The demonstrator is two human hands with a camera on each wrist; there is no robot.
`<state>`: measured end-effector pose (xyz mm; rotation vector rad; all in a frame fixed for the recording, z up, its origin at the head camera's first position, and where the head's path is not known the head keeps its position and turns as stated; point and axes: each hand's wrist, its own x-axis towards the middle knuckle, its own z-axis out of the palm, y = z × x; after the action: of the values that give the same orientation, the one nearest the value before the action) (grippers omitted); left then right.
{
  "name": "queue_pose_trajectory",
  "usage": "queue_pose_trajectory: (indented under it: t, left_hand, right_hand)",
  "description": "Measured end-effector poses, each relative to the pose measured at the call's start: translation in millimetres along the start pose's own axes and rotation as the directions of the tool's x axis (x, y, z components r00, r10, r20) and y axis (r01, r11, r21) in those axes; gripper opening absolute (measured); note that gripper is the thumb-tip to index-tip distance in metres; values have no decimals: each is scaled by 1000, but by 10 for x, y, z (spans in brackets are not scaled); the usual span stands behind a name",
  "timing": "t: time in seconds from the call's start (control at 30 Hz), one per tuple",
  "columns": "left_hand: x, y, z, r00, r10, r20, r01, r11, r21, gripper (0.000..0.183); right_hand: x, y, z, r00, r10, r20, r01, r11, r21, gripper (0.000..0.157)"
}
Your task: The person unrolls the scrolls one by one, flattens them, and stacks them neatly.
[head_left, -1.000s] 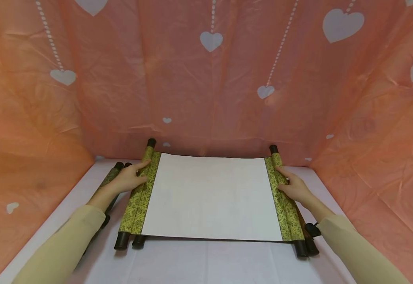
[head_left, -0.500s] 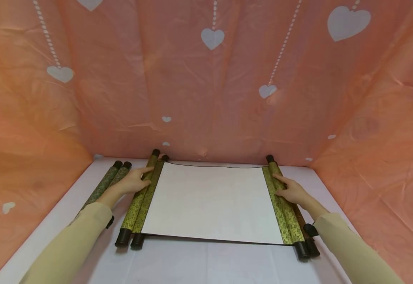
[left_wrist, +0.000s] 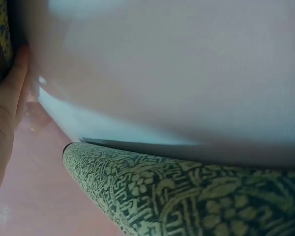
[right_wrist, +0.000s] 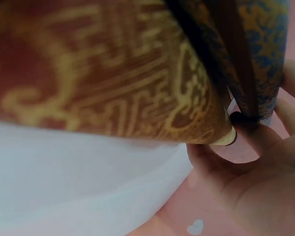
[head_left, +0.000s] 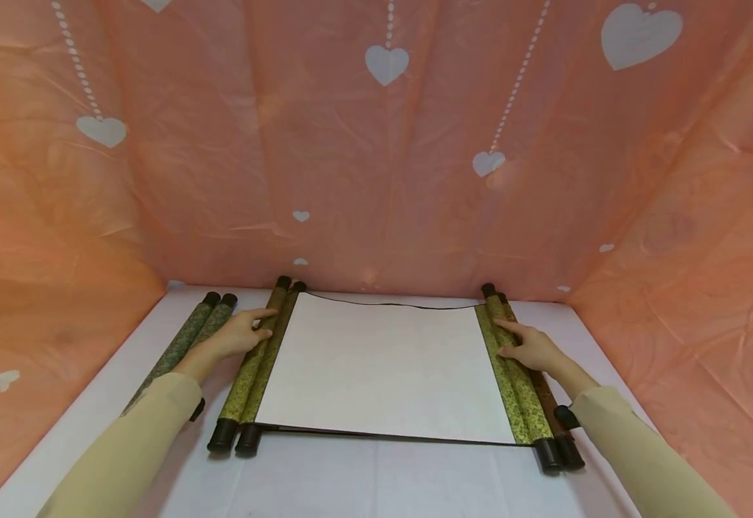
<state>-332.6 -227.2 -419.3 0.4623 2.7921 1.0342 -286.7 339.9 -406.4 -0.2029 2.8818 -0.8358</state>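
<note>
A hanging scroll [head_left: 383, 367] with a blank white sheet and yellow-green patterned borders lies partly unrolled. Its left roll [head_left: 240, 392] is held by my left hand [head_left: 237, 334], thumb and fingers at the outer side. On the opposite side, my right hand [head_left: 535, 349] grips the right roll [head_left: 524, 388] between thumb and fingers. Black knobs cap both rolls. In the right wrist view, a red-brown and gold roll [right_wrist: 113, 73] lies close beside my right fingers, overlapping the blue-and-gold underside of the scroll's roll [right_wrist: 265, 44]. A dark cap [head_left: 249, 440] shows beneath the sheet's left edge.
Two dark green patterned rolls [head_left: 178, 349] lie side by side left of the scroll, close to my left forearm. A white cloth [head_left: 415, 482] covers the table. Orange-pink sheeting with white hearts [head_left: 386, 65] hangs behind and on both sides.
The scroll has come down onto the things under it, its far edge dropping in view. Both hands moved down with it and keep their grip. More of the brown roll at right shows.
</note>
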Motion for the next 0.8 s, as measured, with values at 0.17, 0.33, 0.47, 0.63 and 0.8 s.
queue_pose_trajectory:
  t: [0.17,0.33,0.47,0.63,0.8]
  left_hand:
    - [-7,19,-3,1000,-1,-5,1,1000,-16,53]
    - [4,-34,17,1000,17,-22,-16,999,33,50]
    - [-5,-129,36,997,69,-44,-63,990,128,45]
    - [-32,-156,25,994,98,-45,-88,980,178,46]
    - [-69,-81,3,993,116,22,-117,962,247,52]
  right_hand:
    - [17,0,9,1000,4,9,-4,1000,-17,68]
    - [45,30,37,999,-7,36,10,997,-81,67]
    - [40,35,42,998,-4,63,12,991,-135,66]
    - [39,24,33,996,2,87,12,987,-158,67]
    - [23,14,24,996,0,90,14,988,-153,69]
